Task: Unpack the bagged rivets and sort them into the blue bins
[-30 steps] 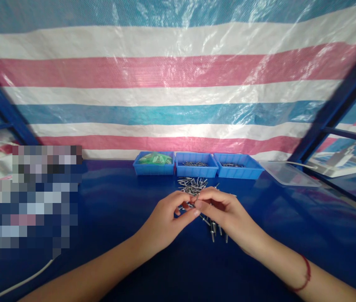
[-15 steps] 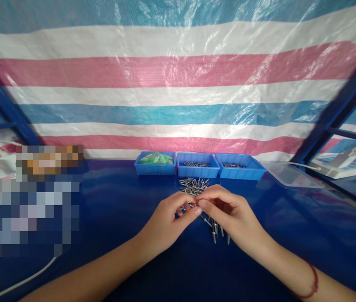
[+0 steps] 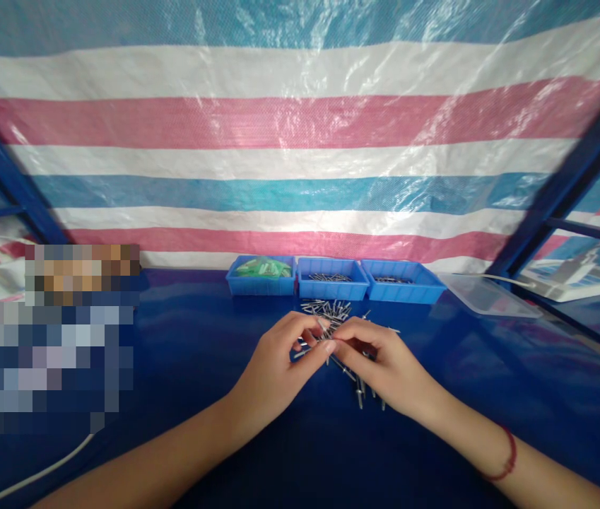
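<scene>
Loose silver blind rivets (image 3: 355, 378) lie in a pile on the blue tabletop, partly covered by my hands. My left hand (image 3: 281, 357) is curled over the pile's left side, its thumb and index finger closing around a small silvery piece that looks like a rivet. Against its fingertips, my right hand (image 3: 377, 353) pinches with thumb and index finger. What sits in that right pinch is too small and covered to make out. More rivets stick out beneath both palms.
Behind the pile stand a blue bin (image 3: 261, 285) with a green bag, a middle blue bin (image 3: 333, 290) and a right blue bin (image 3: 408, 291), both holding metal pieces. A clear plastic lid (image 3: 490, 297) lies at right. A white cable (image 3: 39, 474) crosses the left front.
Both hands have shifted slightly left, and the right hand has lowered a little. The left index finger has lifted from its thumb, exposing a silvery piece. More of the pile shows.
</scene>
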`<state>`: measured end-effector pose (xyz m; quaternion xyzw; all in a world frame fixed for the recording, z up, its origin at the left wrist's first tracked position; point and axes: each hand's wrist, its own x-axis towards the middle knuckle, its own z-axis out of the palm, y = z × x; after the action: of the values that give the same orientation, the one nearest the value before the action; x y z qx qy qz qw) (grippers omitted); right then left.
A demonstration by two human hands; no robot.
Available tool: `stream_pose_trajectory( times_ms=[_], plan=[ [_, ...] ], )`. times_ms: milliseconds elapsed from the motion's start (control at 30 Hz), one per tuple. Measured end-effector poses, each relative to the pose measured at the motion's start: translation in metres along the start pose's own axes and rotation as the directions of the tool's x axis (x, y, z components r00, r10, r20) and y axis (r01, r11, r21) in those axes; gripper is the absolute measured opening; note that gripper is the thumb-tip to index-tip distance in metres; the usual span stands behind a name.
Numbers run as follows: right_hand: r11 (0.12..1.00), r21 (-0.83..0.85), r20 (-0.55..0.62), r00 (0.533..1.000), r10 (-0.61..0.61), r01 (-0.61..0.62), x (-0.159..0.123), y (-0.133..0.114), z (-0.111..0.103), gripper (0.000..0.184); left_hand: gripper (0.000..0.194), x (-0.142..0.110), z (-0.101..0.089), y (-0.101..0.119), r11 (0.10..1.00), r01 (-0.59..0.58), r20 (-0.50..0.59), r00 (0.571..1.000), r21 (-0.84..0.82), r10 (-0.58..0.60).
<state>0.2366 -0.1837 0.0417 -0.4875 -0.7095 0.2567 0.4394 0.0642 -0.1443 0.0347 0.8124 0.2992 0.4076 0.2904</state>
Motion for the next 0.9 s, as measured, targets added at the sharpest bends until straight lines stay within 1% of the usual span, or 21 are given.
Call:
stream_pose_trajectory(
  times_ms=[67, 133, 233, 300, 333, 400, 500, 600, 700, 800, 900],
  plan=[
    [0.994, 0.069, -0.074, 0.994, 0.084, -0.079, 0.004, 0.005, -0.005, 0.025, 0.024, 0.001, -0.001, -0.002, 0.998, 0.002, 0.017, 1.000, 0.058, -0.003],
    [0.980, 0.117, -0.207, 0.961, 0.183, -0.162, 0.011, 0.016, -0.016, 0.027, 0.027, 0.002, -0.003, -0.006, 0.989, -0.008, 0.040, 0.999, 0.147, 0.002],
    [0.960, 0.145, -0.416, 0.865, 0.280, -0.240, 0.021, 0.040, -0.040, 0.029, 0.020, 0.005, -0.009, -0.012, 0.956, -0.041, 0.106, 0.994, 0.290, 0.011],
    [0.954, 0.134, -0.513, 0.805, 0.297, -0.267, 0.026, 0.055, -0.057, 0.029, 0.017, 0.007, -0.012, -0.015, 0.928, -0.051, 0.142, 0.990, 0.369, -0.002],
    [0.950, 0.137, -0.549, 0.776, 0.310, -0.282, 0.028, 0.061, -0.064, 0.028, 0.016, 0.007, -0.014, -0.016, 0.913, -0.057, 0.158, 0.987, 0.404, -0.008],
    [0.942, 0.144, -0.587, 0.740, 0.328, -0.302, 0.031, 0.069, -0.074, 0.027, 0.014, 0.007, -0.015, -0.017, 0.884, -0.074, 0.194, 0.981, 0.462, -0.019],
    [0.933, 0.168, -0.599, 0.718, 0.353, -0.319, 0.032, 0.073, -0.080, 0.026, 0.012, 0.007, -0.014, -0.017, 0.844, -0.105, 0.249, 0.968, 0.525, -0.034],
    [0.932, 0.182, -0.590, 0.724, 0.359, -0.313, 0.032, 0.070, -0.077, 0.023, 0.013, 0.005, -0.013, -0.017, 0.818, -0.126, 0.282, 0.958, 0.561, -0.045],
    [0.941, 0.171, -0.550, 0.764, 0.336, -0.291, 0.031, 0.063, -0.069, 0.021, 0.017, 0.005, -0.012, -0.018, 0.796, -0.145, 0.300, 0.953, 0.588, -0.048],
    [0.955, 0.107, -0.467, 0.834, 0.294, -0.277, 0.028, 0.050, -0.057, 0.021, 0.022, 0.006, -0.012, -0.018, 0.768, -0.162, 0.306, 0.951, 0.620, -0.047],
    [0.971, -0.049, -0.346, 0.916, 0.204, -0.235, 0.023, 0.035, -0.044, 0.026, 0.025, 0.006, -0.012, -0.019, 0.744, -0.164, 0.308, 0.950, 0.648, -0.059]
  ],
)
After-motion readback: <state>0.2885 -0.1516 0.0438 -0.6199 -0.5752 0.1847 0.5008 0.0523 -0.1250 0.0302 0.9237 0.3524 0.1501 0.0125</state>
